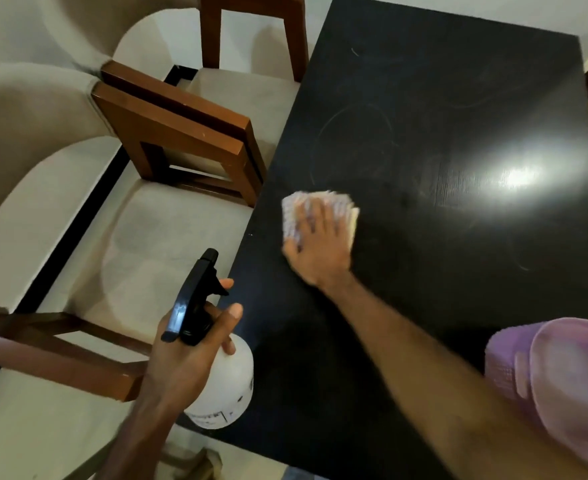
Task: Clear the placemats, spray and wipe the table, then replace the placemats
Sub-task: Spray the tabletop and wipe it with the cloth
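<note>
Nearest in, the left hand point(188, 344) curls around the neck of a white plastic spray bottle with a black trigger head point(216, 375), one finger out by the trigger, bottle hanging at the desk's near left edge. Just beyond it, the right hand point(320, 244) lies flat, fingers spread, pressing a pale folded wiping cloth point(315, 211) onto the black rectangular desk point(441, 116). That's the hand doing the work, and it's the nearer one to the unwiped stretch: the desk's long axis runs away from the person, so most of the top lies ahead and to the right of the cloth. Faint circular smears show further up, with a bright light glare to the right. No placemats visible on the desk. Left of it, two beige cushioned chairs with brown wooden frames point(188, 133) are tucked close. A lilac sleeve point(562, 375) fills the near right.
</note>
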